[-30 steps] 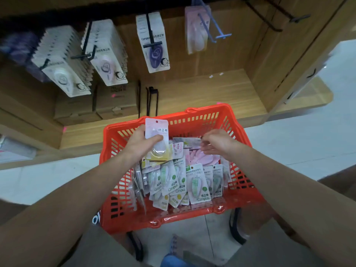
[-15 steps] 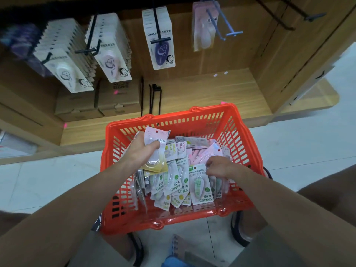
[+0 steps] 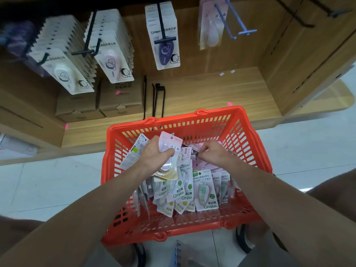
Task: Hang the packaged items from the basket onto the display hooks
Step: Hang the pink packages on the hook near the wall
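Note:
An orange basket (image 3: 248,135) on the floor below me holds several packaged correction tapes (image 3: 205,193). My left hand (image 3: 154,155) grips a small stack of pink and yellow packages (image 3: 170,145) above the basket's left side. My right hand (image 3: 211,153) reaches into the far right of the pile, fingers curled down on a pink package (image 3: 204,164). Display hooks on the wooden wall above carry hanging packages: a blue hook (image 3: 229,22) with a pink pack (image 3: 210,31), and a black hook (image 3: 163,35) with a purple pack (image 3: 165,51).
Two fuller rows of white packs (image 3: 67,68) hang at upper left. Cardboard boxes (image 3: 119,99) sit on the low wooden shelf (image 3: 212,91) behind the basket. Empty black hooks (image 3: 331,12) stick out at upper right. Tiled floor surrounds the basket.
My right hand has moved from the near right of the pile up to the far pink packages. My left hand keeps its stack, which now shows more packs.

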Demonstrator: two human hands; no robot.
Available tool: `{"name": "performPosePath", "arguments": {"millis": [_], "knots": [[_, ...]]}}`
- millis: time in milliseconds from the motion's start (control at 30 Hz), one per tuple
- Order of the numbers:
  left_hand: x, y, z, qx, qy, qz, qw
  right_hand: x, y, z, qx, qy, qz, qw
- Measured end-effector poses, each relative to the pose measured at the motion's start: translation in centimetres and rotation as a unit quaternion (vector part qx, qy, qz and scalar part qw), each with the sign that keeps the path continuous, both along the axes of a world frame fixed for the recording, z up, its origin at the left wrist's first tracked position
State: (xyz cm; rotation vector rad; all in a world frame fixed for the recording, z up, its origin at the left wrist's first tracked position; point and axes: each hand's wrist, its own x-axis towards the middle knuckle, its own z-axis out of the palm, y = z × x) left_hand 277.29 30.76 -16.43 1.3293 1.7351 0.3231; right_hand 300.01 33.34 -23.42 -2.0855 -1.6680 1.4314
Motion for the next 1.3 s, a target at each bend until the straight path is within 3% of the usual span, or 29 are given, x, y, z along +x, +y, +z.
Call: {"name": "performPosePath", "arguments": {"millis": [100,300,567,633,800,967,1067,1300], "knots": [[-0.3,0.5,-0.4,-0.002,-0.001,0.006,1.0,0.3,0.5,-0.1,0.006,0.018,-0.034,0.999],[-0.2,0.6,-1.4,-0.01,0.011,-0.002,1.0,0.6,0.2,-1.2,-0.042,-0.017,0.014,0.999],[-0.2,1.2,-1.5,-0.011,0.011,0.015,1.0,0.7,1.5,-1.7,0.091,-0.075,-0.087,0.989],[-0.2,1.1,-1.4,-0.011,0.015,0.01,1.0,1.0,1.5,-1.4,0.076,-0.084,-0.102,0.988],[0.1,0.6,-1.2,-0.007,0.01,-0.008,1.0,1.7,0.3,-1.3,-0.092,-0.164,0.04,0.981],[0.2,0.0,-1.4,0.001,-0.021,-0.02,1.0,2.9,-1.5,-1.8,-0.085,-0.239,0.158,0.954],[0.4,-0.3,-1.4,0.002,-0.033,-0.03,0.999,3.0,-2.2,-2.4,-0.067,-0.274,0.173,0.944],[0.5,-0.7,-1.6,0.007,-0.042,-0.061,0.997,3.0,-2.1,-2.2,-0.075,-0.227,0.142,0.961]]}}
